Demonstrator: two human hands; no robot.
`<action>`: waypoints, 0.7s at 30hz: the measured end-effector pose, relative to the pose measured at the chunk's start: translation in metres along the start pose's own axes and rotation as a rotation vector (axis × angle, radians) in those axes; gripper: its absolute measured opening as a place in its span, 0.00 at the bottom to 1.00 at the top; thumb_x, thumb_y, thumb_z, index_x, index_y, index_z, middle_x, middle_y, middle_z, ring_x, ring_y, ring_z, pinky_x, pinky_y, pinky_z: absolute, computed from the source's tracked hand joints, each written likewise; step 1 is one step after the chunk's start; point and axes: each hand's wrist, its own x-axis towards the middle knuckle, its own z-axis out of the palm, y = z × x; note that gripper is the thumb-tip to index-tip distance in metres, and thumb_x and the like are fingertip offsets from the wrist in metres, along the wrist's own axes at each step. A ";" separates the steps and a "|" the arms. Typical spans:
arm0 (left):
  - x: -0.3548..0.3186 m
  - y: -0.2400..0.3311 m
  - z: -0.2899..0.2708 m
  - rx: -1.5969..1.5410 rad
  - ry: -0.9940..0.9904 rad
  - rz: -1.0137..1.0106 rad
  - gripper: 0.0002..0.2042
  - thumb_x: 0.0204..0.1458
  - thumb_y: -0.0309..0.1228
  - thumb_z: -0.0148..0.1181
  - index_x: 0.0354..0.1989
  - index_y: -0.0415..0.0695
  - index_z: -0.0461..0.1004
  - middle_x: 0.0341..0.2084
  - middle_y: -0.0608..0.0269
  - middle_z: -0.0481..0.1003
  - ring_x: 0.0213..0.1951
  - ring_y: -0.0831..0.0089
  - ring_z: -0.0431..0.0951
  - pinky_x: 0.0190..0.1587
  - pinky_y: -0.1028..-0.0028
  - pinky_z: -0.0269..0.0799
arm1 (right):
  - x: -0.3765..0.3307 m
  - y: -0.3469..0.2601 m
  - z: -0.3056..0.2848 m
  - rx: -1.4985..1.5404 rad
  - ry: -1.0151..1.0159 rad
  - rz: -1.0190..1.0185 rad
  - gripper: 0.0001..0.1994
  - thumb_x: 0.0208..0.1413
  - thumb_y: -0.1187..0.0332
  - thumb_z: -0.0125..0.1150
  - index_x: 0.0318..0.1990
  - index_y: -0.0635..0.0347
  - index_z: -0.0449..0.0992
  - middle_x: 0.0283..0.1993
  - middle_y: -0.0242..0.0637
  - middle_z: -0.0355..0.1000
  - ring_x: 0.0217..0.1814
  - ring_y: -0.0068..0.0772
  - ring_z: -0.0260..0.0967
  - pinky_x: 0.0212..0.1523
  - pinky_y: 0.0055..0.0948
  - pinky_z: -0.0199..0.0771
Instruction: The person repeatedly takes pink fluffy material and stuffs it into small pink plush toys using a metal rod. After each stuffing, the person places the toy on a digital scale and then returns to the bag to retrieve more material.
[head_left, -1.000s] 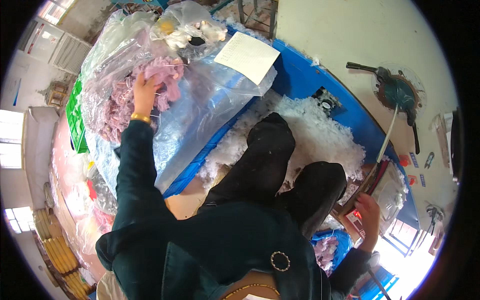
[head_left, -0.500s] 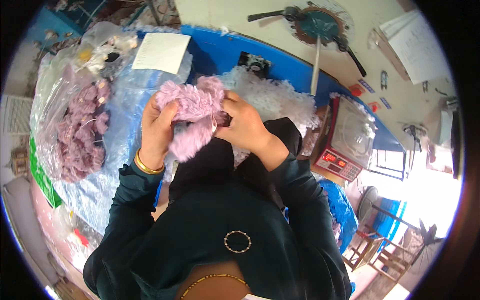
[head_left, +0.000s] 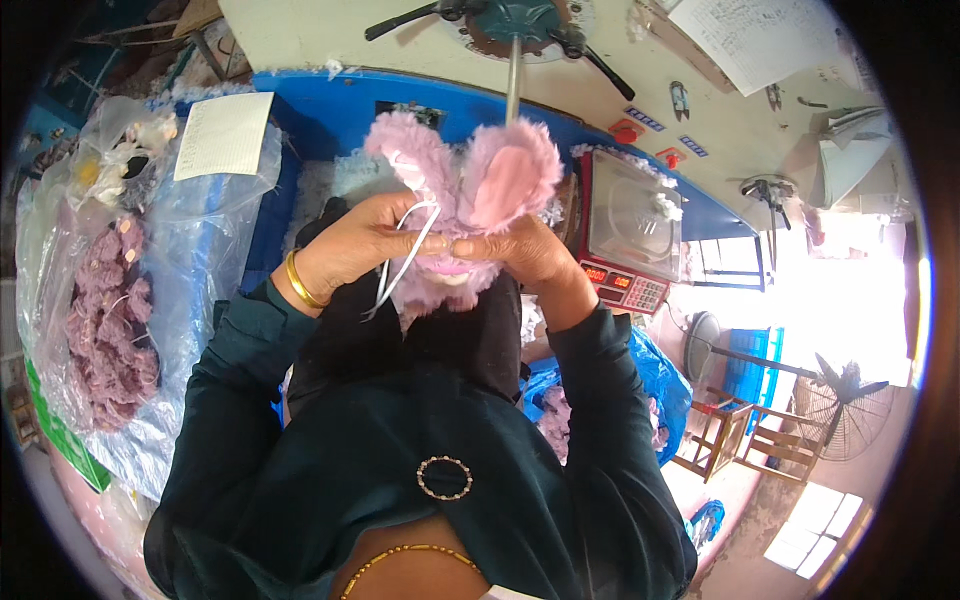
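Between my hands is a mauve fluffy plush rabbit (head_left: 435,285), its two long ears pointing away from me. The right ear (head_left: 503,188) shows a smooth pink inner side. My left hand (head_left: 365,245) pinches the plush near the base of the ears, and a white ribbon (head_left: 408,250) hangs down over its fingers. On the other side my right hand (head_left: 522,250) grips the plush, with its thumb close to the left thumb. Just beyond the ears, a metal tube (head_left: 515,85) sticks out from a round green machine fitting (head_left: 515,20); whether ear and tube touch I cannot tell.
To the left, a clear plastic bag (head_left: 190,330) holds mauve plush pieces (head_left: 110,330); a paper sheet (head_left: 222,135) lies beyond. A red digital scale (head_left: 625,285) stands at right, above a blue bag (head_left: 660,375) of plush pieces. White stuffing (head_left: 355,175) sits in the blue trough.
The plush has been turned so its ears point away and the ribbon shows. Both hands have shifted toward each other on it. The view has swung right, bringing the tube behind the ears.
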 end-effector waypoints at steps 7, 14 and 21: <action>0.023 -0.046 0.002 0.241 0.057 0.340 0.07 0.45 0.19 0.61 0.33 0.40 0.74 0.32 0.67 0.74 0.37 0.76 0.75 0.41 0.78 0.72 | -0.020 0.086 -0.058 -0.441 0.002 -0.510 0.20 0.53 0.57 0.59 0.49 0.58 0.74 0.51 0.41 0.70 0.54 0.49 0.64 0.60 0.46 0.54; 0.052 -0.027 0.018 -0.045 0.338 0.375 0.05 0.47 0.20 0.61 0.29 0.43 0.72 0.28 0.74 0.72 0.31 0.86 0.70 0.34 0.83 0.68 | -0.014 -0.019 -0.037 -0.458 0.077 -0.139 0.22 0.38 0.65 0.69 0.43 0.66 0.74 0.38 0.44 0.74 0.41 0.36 0.72 0.43 0.33 0.70; 0.117 -0.026 -0.008 -0.052 0.261 0.513 0.02 0.51 0.25 0.58 0.33 0.42 0.74 0.30 0.67 0.76 0.31 0.80 0.74 0.36 0.78 0.73 | 0.019 -0.013 -0.060 -0.533 0.340 -0.281 0.14 0.40 0.71 0.66 0.36 0.64 0.73 0.33 0.45 0.72 0.34 0.43 0.71 0.36 0.33 0.70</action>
